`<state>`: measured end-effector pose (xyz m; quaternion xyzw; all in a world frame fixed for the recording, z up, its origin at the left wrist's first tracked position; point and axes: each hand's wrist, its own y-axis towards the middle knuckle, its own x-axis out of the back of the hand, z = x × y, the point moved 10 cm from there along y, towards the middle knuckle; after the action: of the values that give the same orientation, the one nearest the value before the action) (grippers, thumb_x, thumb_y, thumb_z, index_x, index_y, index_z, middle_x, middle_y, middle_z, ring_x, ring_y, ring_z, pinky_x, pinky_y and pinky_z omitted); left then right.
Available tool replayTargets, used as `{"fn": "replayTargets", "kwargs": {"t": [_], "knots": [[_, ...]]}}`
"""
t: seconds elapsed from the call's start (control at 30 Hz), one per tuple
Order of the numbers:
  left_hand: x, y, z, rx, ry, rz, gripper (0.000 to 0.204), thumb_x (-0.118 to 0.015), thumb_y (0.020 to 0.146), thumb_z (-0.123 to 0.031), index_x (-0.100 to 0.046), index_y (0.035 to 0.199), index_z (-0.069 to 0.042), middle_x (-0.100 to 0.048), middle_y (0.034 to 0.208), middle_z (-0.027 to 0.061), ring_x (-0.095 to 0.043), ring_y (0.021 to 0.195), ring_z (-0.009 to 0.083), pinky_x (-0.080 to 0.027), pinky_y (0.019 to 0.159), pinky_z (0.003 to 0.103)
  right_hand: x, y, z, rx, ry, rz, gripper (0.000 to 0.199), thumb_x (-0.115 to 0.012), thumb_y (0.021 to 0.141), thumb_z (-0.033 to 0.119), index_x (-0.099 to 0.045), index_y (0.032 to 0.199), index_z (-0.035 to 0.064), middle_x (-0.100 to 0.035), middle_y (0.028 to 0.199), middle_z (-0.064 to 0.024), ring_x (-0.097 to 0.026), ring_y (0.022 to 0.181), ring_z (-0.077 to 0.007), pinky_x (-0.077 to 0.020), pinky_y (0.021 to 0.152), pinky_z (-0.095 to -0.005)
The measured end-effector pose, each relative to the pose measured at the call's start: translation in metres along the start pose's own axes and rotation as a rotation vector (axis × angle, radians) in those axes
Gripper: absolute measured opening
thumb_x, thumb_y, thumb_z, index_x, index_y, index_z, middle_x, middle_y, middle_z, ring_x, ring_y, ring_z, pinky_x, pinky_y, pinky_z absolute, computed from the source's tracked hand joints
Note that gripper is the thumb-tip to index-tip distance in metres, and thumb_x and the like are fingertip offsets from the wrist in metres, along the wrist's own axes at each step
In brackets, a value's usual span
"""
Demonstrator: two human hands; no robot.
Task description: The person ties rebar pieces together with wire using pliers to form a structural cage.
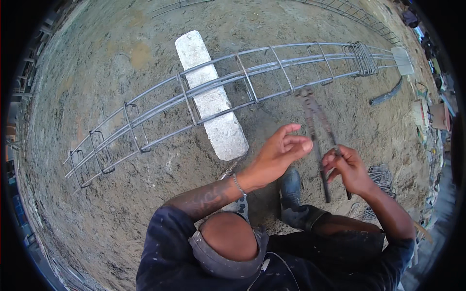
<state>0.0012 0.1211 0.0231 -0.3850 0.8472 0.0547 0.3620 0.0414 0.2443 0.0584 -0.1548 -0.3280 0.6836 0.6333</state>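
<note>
My right hand [348, 169] grips one handle of a pair of rusty long-handled end-cutting nippers [313, 109], their jaws pointing away from me. Beside the other handle is my left hand [276, 153], its index finger stretched out and thumb forward; I see nothing held in it. The nippers' head comes close to the nearest bar of a long rebar cage [264, 72], which has rectangular stirrups spaced along it. A pale concrete block [225, 133] lies crosswise under the cage. Several stirrups [361, 59] are bunched near the cage's right end.
Rough, sandy ground [121, 203] surrounds the cage. A pile of bent steel stirrups [381, 179] lies right of my right hand. Farther right are a short dark pipe [387, 92] and a bucket [440, 116]. Another rebar cage [357, 15] stretches along the far side. My boot [290, 191] stands below my hands.
</note>
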Motion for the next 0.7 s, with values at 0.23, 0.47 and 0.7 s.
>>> {"fn": "replayTargets", "kwargs": {"t": [0.23, 0.47, 0.7], "knots": [[0.065, -0.016, 0.032, 0.106, 0.000, -0.529, 0.047, -0.072, 0.075, -0.035, -0.044, 0.096, -0.004, -0.045, 0.073, -0.0013, -0.035, 0.050, 0.0027, -0.029, 0.041, 0.019, -0.054, 0.000, -0.019, -0.154, -0.151, 0.085, 0.021, -0.048, 0.085, 0.019, -0.053, 0.078, -0.0007, -0.056, 0.068, -0.0061, -0.057, 0.061, -0.0119, -0.0466, 0.050, -0.0258], [0.070, -0.010, 0.031, 0.109, -0.067, -0.553, 0.057, -0.075, 0.072, -0.034, -0.043, 0.099, 0.005, -0.050, 0.085, 0.0055, -0.047, 0.073, 0.0090, -0.040, 0.062, 0.022, -0.067, 0.019, -0.019, -0.104, -0.151, 0.015, 0.023, -0.048, 0.085, 0.020, -0.053, 0.077, -0.0013, -0.056, 0.069, -0.0056, -0.056, 0.062, -0.0119, -0.0464, 0.053, -0.0265], [0.071, -0.005, 0.024, 0.167, -0.137, -0.569, 0.049, -0.075, 0.072, -0.028, -0.041, 0.097, -0.003, -0.044, 0.073, 0.0008, -0.039, 0.056, 0.0062, -0.032, 0.043, 0.022, -0.080, 0.025, -0.012, -0.037, -0.112, -0.048, 0.022, -0.047, 0.085, 0.019, -0.054, 0.084, -0.0017, -0.055, 0.074, -0.0053, -0.055, 0.064, -0.0129, -0.0484, 0.057, -0.0284]]}}
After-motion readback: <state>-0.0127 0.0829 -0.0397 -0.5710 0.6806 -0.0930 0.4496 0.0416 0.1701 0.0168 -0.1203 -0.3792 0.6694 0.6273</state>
